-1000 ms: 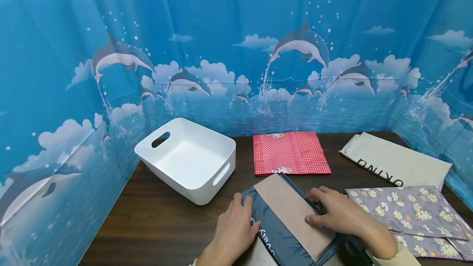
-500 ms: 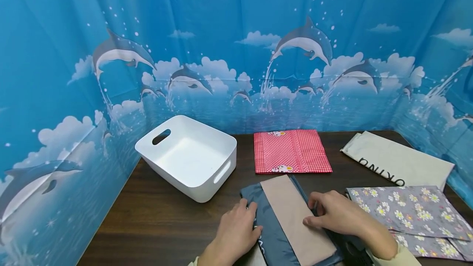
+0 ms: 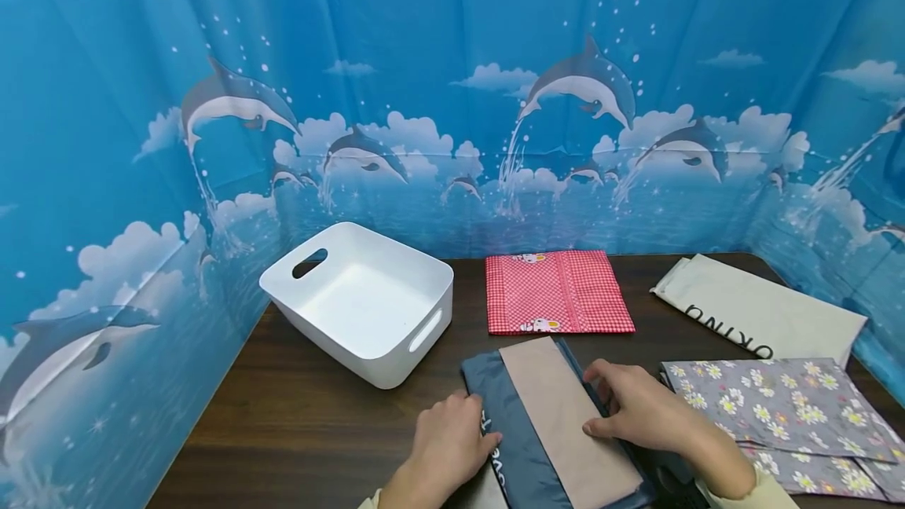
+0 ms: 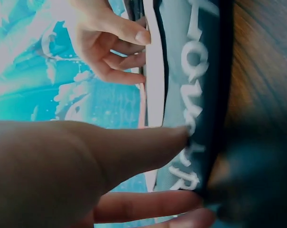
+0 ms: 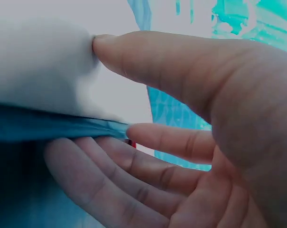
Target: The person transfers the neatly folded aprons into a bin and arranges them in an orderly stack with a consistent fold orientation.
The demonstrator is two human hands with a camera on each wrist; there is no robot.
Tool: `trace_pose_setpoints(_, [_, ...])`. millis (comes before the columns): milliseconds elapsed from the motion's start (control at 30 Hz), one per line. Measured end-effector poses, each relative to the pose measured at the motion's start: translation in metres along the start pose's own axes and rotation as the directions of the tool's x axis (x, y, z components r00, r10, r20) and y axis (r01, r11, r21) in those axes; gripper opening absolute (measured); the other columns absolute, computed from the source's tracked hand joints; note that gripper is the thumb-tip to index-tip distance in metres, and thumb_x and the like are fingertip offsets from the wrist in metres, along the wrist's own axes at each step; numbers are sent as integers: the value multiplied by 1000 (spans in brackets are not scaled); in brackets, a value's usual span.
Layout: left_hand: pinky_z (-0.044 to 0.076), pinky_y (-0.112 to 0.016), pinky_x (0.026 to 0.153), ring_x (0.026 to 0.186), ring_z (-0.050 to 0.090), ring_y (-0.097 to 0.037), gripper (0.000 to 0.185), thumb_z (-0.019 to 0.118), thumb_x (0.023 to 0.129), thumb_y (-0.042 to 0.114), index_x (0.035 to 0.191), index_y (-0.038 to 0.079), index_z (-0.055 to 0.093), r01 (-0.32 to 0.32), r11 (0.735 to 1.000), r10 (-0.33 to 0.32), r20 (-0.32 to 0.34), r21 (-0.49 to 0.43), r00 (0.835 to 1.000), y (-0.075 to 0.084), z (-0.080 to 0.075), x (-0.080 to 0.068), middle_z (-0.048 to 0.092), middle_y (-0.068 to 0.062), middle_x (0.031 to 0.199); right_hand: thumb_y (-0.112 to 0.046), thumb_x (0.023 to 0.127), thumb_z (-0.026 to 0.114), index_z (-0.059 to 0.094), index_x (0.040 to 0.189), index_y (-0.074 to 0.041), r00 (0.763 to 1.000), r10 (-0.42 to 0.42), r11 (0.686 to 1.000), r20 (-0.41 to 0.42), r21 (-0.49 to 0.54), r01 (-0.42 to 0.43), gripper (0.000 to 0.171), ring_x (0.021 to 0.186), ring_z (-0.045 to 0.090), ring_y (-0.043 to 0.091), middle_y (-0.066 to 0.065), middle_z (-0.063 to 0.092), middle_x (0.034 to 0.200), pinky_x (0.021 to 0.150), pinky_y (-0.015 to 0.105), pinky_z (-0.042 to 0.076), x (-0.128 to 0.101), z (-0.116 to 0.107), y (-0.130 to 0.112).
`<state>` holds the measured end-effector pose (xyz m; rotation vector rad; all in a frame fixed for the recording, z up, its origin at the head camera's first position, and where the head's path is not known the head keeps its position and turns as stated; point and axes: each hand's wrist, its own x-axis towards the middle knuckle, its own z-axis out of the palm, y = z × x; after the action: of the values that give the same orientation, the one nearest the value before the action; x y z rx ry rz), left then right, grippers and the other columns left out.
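White bin (image 3: 357, 301) stands left on the bench (image 3: 297, 430). Left hand (image 3: 448, 442) lies flat, fingers straight, pressing the folded blue-and-tan bag's (image 3: 547, 415) left edge at the front centre. Right hand (image 3: 639, 411) pinches its right edge, thumb on top. Keeping both edges aligned should give a clean crease. Since a second ago, the fold has narrowed slightly.

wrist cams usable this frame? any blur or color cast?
Head view: sharp, evenly lit. Left wrist view: left hand soft, lower right a dark blur, lettering on the blue bag readable. Right wrist view: right hand fills it, bluish cast, fabric out of focus.
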<state>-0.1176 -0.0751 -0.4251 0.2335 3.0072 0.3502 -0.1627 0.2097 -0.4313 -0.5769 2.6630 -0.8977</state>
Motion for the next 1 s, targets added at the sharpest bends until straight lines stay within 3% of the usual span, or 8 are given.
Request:
trace_pose_setpoints(100, [60, -51, 67, 85, 75, -32, 42, 91, 86, 38, 107, 4, 78, -14, 1000, 13, -29, -26, 999, -1, 2, 2, 73, -12, 99, -29, 81, 95, 63, 127, -6, 1000, 9, 999, 4, 32, -9, 60, 70, 56, 8, -2, 65, 88, 62, 27, 47, 0, 1, 0])
trace_pose_setpoints(367, [60, -56, 73, 93, 73, -34, 47, 86, 89, 36, 114, -2, 76, -33, 978, 34, 1, -206, 999, -4, 6, 0, 71, -15, 103, -29, 79, 96, 64, 120, -11, 1000, 20, 1000, 23, 18, -21, 55, 69, 56, 6, -6, 65, 84, 63, 27, 47, -1, 6, -1])
trace_pose_setpoints(567, [61, -59, 80, 107, 74, -39, 63, 85, 90, 42, 131, -3, 69, -84, 958, 72, -55, -273, 996, -18, 36, 22, 74, -21, 118, -31, 78, 96, 64, 119, -9, 1000, -5, 1000, -18, -8, 4, 56, 70, 55, 6, -6, 65, 82, 62, 27, 46, 3, 3, -4])
trace_pose_setpoints(700, [59, -60, 96, 121, 69, -43, 70, 82, 92, 40, 140, -7, 62, -97, 932, 87, -47, -349, 995, -28, 53, 32, 71, -25, 131, -28, 79, 96, 62, 120, -8, 998, 59, 997, 4, 44, -59, 57, 67, 58, 13, -1, 65, 85, 60, 29, 48, 5, 5, -7])
trace_pose_setpoints(800, [53, -61, 108, 132, 63, -45, 74, 82, 93, 37, 146, -9, 57, -69, 912, 69, -15, -404, 998, -31, 61, 35, 65, -28, 140, -24, 79, 97, 60, 120, -7, 991, 134, 984, 30, 112, -137, 57, 62, 61, 18, 4, 64, 87, 57, 32, 51, 5, 8, -10])
trace_pose_setpoints(1000, [51, -62, 112, 138, 59, -46, 81, 84, 89, 29, 151, -10, 51, -55, 898, 50, -23, -437, 998, -33, 66, 38, 61, -31, 145, -23, 75, 100, 59, 123, -5, 966, 260, 952, 19, 165, -259, 66, 64, 64, 21, 10, 61, 99, 61, 36, 55, 5, 11, -16])
